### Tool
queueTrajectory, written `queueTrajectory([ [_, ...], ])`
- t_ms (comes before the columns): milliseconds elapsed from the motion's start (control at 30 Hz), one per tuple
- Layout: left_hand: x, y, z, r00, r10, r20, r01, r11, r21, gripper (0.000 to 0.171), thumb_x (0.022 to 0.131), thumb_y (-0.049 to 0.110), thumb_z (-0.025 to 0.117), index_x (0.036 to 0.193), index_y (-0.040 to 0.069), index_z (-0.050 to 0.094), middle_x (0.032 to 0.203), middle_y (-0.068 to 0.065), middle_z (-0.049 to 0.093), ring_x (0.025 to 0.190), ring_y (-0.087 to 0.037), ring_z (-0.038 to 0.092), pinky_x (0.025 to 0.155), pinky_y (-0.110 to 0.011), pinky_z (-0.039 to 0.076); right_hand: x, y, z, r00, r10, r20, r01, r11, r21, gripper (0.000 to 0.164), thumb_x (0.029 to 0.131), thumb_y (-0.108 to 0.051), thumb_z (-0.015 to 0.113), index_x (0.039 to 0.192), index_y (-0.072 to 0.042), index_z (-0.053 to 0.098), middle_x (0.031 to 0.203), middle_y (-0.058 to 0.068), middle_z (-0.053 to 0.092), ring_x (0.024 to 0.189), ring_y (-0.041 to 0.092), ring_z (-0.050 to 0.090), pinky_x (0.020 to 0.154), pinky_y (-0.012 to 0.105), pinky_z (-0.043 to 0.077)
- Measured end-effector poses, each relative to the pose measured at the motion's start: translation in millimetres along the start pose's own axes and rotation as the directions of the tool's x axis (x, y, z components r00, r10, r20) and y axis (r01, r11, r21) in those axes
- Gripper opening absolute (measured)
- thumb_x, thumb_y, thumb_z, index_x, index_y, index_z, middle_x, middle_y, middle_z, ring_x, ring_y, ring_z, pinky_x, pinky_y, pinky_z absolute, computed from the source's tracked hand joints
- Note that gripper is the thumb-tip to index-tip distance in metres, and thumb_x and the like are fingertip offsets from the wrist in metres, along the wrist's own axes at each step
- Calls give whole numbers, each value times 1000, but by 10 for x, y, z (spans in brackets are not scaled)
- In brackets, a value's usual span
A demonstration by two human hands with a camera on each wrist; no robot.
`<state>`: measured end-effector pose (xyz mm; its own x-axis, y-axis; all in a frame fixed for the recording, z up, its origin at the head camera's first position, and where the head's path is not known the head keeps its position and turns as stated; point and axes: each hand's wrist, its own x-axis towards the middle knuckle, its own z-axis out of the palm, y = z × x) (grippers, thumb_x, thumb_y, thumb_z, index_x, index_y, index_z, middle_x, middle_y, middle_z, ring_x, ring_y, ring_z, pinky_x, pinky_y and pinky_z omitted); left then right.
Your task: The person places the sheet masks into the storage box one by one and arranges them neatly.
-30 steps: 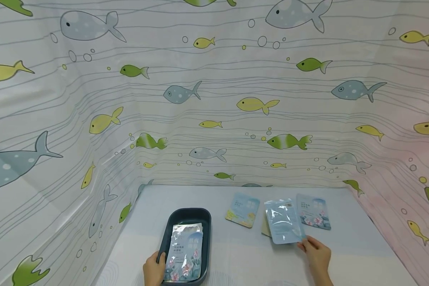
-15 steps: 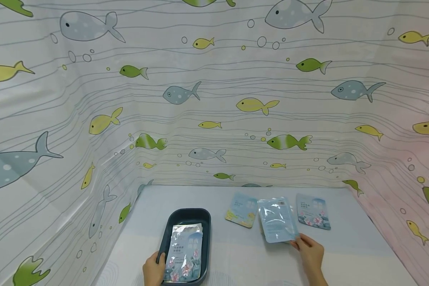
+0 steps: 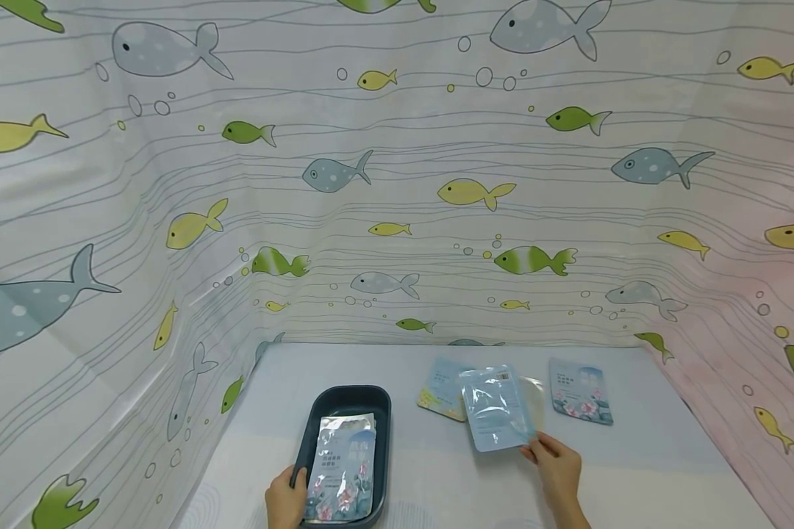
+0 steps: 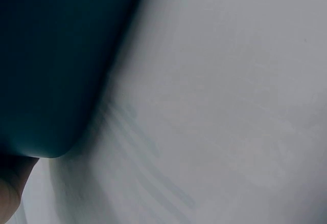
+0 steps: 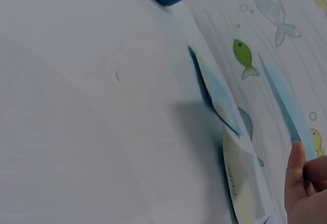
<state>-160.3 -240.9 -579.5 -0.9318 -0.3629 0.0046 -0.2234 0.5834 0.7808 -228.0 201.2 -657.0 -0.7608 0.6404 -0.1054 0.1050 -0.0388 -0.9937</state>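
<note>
My right hand (image 3: 557,470) pinches a light blue foil sachet (image 3: 492,411) by its lower right corner. The right wrist view has this sachet (image 5: 283,101) raised off the table, seen nearly edge-on. In the head view it partly covers a blue sachet with yellow flowers (image 3: 440,386) and a pale cream packet (image 3: 535,397). At the left, my left hand (image 3: 286,498) grips the left rim of a dark blue-grey tray (image 3: 382,419). Inside lies a stack of shiny sachets, the top sachet (image 3: 341,470) printed with pink flowers. The tray's side (image 4: 51,65) fills the left wrist view's upper left.
Another pink-flowered sachet (image 3: 581,393) lies flat at the back right of the white table (image 3: 450,485). A fish-patterned curtain (image 3: 397,257) hangs behind the table and along both sides.
My right hand has carried the light blue sachet leftward, over the cream packet to the yellow-flowered one. The cream packet's right part now shows. My left hand and the tray stay put.
</note>
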Motion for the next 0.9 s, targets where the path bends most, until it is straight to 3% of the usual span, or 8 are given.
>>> queueTrajectory([
  [167,15,11,0,1000,20,-19,-20,999,25,22,87,7,46,75,-8,57,59,-8,54,54,-18,47,52,-32,36,-70,-10,83,999,-30,42,30,999,18,24,77,4,58,100,9,59,85,21,62,60,22,64,55,23,49],
  [367,29,20,5,999,24,-40,-23,999,40,21,86,5,47,79,-10,59,62,-11,57,56,-20,50,53,-35,38,-233,-144,147,975,-127,183,92,978,189,23,76,7,59,98,14,58,76,15,64,56,19,64,56,24,49],
  [433,34,25,11,998,33,-54,-30,998,47,20,85,5,48,80,-11,59,64,-13,58,57,-21,52,54,-36,39,-273,-157,181,967,-141,211,94,971,218,22,76,6,59,97,13,59,75,13,64,56,18,64,56,24,49],
  [467,38,29,13,997,43,-66,-39,998,54,20,85,4,48,82,-12,59,65,-15,59,58,-22,54,54,-37,40,-276,-116,225,974,-125,189,89,978,189,24,75,4,61,96,13,59,74,10,64,56,18,64,56,24,49],
  [700,49,37,33,990,75,-118,-66,995,74,19,83,3,52,88,-14,60,73,-21,62,64,-29,59,58,-42,43,-671,-635,264,957,-129,258,86,981,173,27,76,8,56,99,22,52,79,22,63,57,20,64,58,26,50],
  [733,49,38,32,990,78,-121,-69,995,75,19,83,3,52,88,-14,60,72,-21,62,64,-29,59,58,-42,43,-688,-636,268,944,-173,281,113,969,219,25,77,9,55,98,23,53,79,23,62,58,21,64,58,26,50],
  [900,51,33,30,989,77,-123,-69,995,70,19,83,3,52,88,-14,60,74,-22,62,66,-31,60,59,-43,43,-813,-703,312,931,-180,317,103,964,245,22,77,8,57,96,18,56,80,13,63,60,18,64,59,24,49],
])
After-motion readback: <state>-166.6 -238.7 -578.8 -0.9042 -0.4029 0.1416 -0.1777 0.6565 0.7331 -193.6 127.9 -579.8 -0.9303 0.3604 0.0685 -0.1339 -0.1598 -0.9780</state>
